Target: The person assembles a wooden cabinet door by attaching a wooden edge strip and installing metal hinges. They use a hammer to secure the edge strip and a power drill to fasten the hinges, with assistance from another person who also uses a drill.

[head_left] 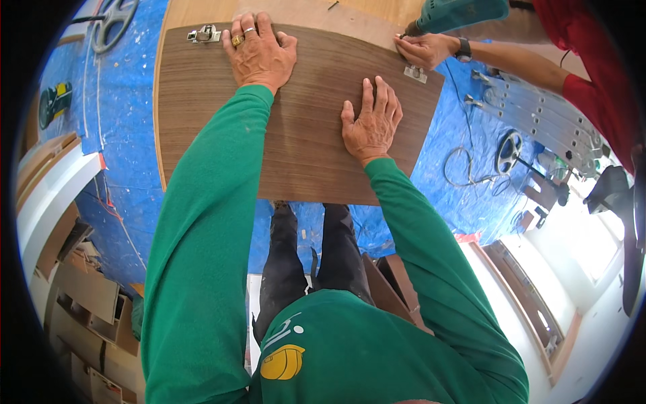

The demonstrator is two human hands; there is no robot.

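A brown wood-grain panel (pixel 303 101) lies flat before me. My left hand (pixel 262 57) rests on its far left part with the fingers stretched over the far edge. Beside those fingers a metal cabinet hinge (pixel 203 34) sits at the panel's far left corner. My right hand (pixel 374 121) lies flat on the right half, fingers apart, holding nothing. Farther right, a second metal hinge piece (pixel 415 74) is on the panel. At the far right corner a co-worker's hand (pixel 425 51) pinches something small under the tip of a teal power drill (pixel 461 13).
A lighter wooden board (pixel 330 25) lies beyond the panel, with a dark screw (pixel 333 5) on it. Blue tarp (pixel 111 222) covers the floor. A folded metal ladder (pixel 538 111) and a looped cable (pixel 464 172) lie right. Cabinet parts (pixel 91 296) stand lower left.
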